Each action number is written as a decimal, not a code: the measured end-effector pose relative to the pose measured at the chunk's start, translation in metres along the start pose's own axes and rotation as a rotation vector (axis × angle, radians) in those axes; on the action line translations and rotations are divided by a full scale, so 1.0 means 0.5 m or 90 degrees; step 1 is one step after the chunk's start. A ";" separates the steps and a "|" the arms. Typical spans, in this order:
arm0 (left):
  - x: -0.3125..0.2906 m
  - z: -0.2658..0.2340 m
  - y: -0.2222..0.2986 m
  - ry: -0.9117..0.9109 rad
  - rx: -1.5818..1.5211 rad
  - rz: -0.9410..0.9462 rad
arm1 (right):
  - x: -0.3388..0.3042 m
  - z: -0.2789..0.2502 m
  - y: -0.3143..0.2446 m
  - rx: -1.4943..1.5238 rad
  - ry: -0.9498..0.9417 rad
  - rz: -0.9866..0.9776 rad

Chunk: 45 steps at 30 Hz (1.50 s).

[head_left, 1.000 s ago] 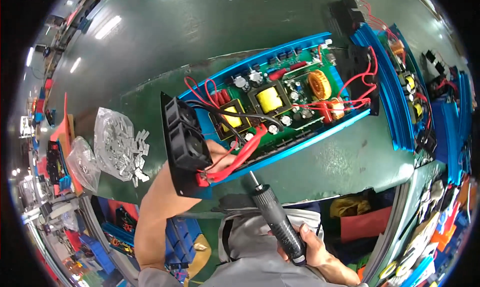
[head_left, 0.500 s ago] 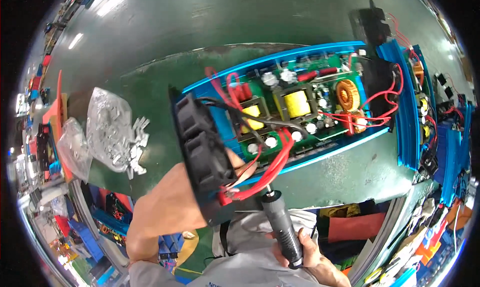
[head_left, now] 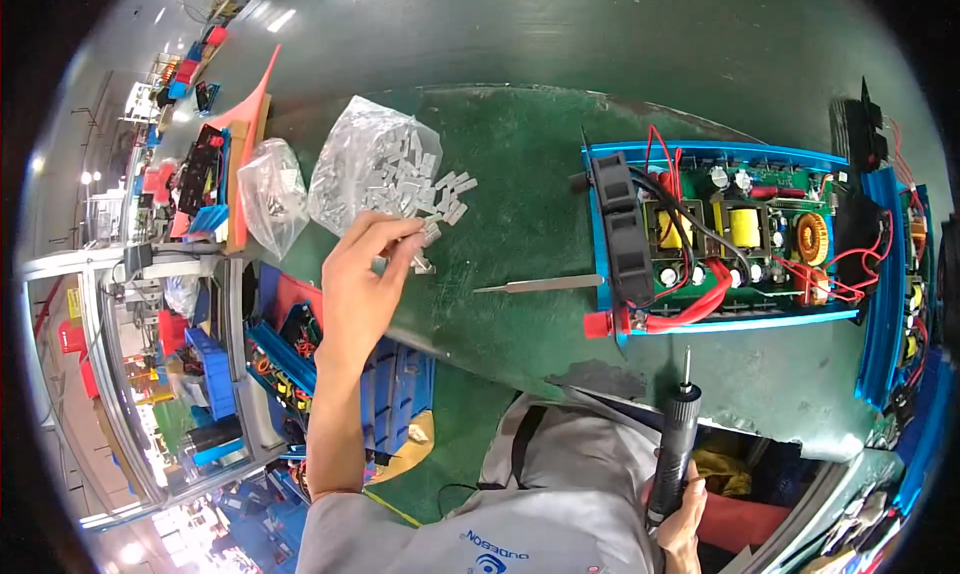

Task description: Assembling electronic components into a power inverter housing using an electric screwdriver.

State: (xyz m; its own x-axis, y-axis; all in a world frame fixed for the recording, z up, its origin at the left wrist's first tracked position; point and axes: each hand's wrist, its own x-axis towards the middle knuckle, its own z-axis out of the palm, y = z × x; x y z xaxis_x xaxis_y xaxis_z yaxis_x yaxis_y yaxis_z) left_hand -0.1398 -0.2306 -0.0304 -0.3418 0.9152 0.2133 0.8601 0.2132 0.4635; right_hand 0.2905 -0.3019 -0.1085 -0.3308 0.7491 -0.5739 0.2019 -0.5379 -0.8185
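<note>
Left hand (head_left: 362, 274) pinching small metal clips (head_left: 425, 236), right hand (head_left: 682, 509) clenched on screwdriver (head_left: 675, 444); could easily fumble one.

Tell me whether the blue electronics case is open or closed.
Open. The blue case has no top cover: its green circuit board, yellow transformers, red wires and black fan all show from above.

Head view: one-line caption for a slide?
Left hand picks small metal clips beside a clear bag; right hand holds an electric screwdriver near the open blue chassis.
</note>
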 end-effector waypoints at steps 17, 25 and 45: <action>-0.112 0.106 -0.014 0.216 0.036 -0.108 | -0.006 -0.001 0.009 0.012 0.023 -0.017; -0.047 0.072 -0.029 0.030 -0.020 -0.217 | 0.003 -0.017 -0.022 -0.081 -0.027 -0.083; -0.089 0.031 0.088 0.038 -0.070 -0.148 | 0.016 -0.042 -0.059 -0.032 -0.068 -0.046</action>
State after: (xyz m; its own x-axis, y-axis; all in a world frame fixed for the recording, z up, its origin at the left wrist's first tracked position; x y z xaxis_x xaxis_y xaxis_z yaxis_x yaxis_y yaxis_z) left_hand -0.0810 -0.2566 -0.0326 -0.5502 0.8235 0.1384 0.7104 0.3745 0.5958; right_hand 0.3011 -0.2721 -0.0894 -0.4414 0.7386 -0.5096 0.2197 -0.4617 -0.8594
